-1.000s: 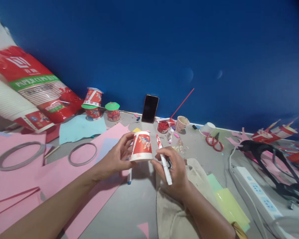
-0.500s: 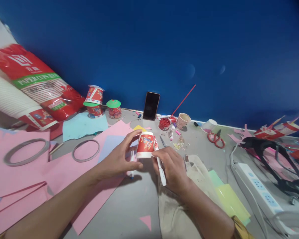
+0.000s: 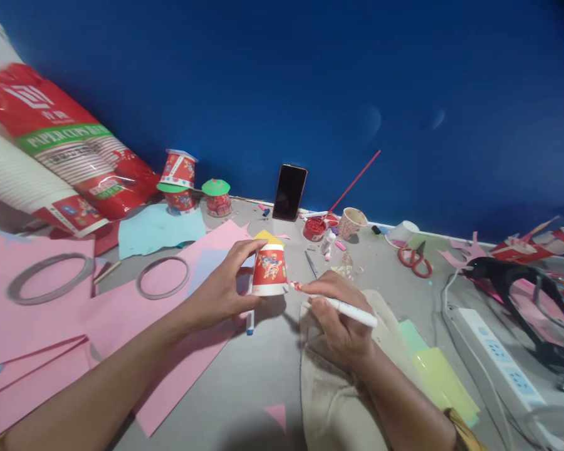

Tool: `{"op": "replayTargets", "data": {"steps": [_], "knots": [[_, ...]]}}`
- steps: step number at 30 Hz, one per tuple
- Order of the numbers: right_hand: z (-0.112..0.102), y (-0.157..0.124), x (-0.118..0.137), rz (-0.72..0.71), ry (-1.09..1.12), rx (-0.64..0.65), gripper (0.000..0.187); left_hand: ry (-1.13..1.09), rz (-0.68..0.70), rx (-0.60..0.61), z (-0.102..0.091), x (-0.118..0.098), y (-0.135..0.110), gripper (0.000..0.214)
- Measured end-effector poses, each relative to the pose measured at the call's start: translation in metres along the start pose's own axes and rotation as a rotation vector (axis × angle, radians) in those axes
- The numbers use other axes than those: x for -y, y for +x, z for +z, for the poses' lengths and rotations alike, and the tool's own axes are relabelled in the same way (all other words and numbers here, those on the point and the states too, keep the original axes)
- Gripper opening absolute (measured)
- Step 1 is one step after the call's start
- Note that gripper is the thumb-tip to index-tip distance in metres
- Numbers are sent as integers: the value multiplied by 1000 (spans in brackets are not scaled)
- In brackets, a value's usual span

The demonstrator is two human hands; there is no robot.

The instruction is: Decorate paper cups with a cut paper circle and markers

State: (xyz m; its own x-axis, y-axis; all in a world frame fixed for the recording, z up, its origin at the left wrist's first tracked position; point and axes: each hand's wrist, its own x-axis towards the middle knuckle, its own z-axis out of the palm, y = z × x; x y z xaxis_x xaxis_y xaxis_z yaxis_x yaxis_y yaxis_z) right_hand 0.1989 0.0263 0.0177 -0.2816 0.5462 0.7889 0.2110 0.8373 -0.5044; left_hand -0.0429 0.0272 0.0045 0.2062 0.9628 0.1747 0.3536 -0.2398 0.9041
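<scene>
My left hand [image 3: 220,285] curls its fingers and thumb around the left side of a red paper cup [image 3: 269,268], held upside down with its white rim at the bottom. In my right hand [image 3: 341,326] is a white marker pen [image 3: 352,311], slanted with its back end to the right. A small red-and-white piece [image 3: 295,286] sticks out from my right fingertips close to the cup's lower right edge; whether it belongs to the pen I cannot tell. Under my left hand is a second white marker with a blue end [image 3: 250,322]. Behind the cup lies yellow paper [image 3: 269,237].
Pink sheets [image 3: 178,369] cover the left, with two grey rings [image 3: 162,295] on them. Further back are decorated cups [image 3: 178,169], a phone [image 3: 289,193], a red pot [image 3: 314,229] and scissors [image 3: 416,260]. A cloth [image 3: 338,401] and power strip [image 3: 498,363] lie right.
My right hand has moved slightly right, and the marker has swung from steep to nearly level. The cup has shifted a little left in my left hand.
</scene>
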Motion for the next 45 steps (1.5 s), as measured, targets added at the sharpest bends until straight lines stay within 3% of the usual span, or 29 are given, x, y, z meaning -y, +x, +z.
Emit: {"op": "replayTargets", "data": {"steps": [15,19,28,45], "knots": [[11,-7,0,66,-8,-33,9,41,21,34,1,13,2,81],[11,-8,-2,57,-40,-6,8,78,28,30,1,8,1,80],[8,-7,4,67,-64,35,12,217,224,-33,6,7,-1,80],[10,-8,3,65,-89,57,13,221,229,3,4,0,-2,80]]}}
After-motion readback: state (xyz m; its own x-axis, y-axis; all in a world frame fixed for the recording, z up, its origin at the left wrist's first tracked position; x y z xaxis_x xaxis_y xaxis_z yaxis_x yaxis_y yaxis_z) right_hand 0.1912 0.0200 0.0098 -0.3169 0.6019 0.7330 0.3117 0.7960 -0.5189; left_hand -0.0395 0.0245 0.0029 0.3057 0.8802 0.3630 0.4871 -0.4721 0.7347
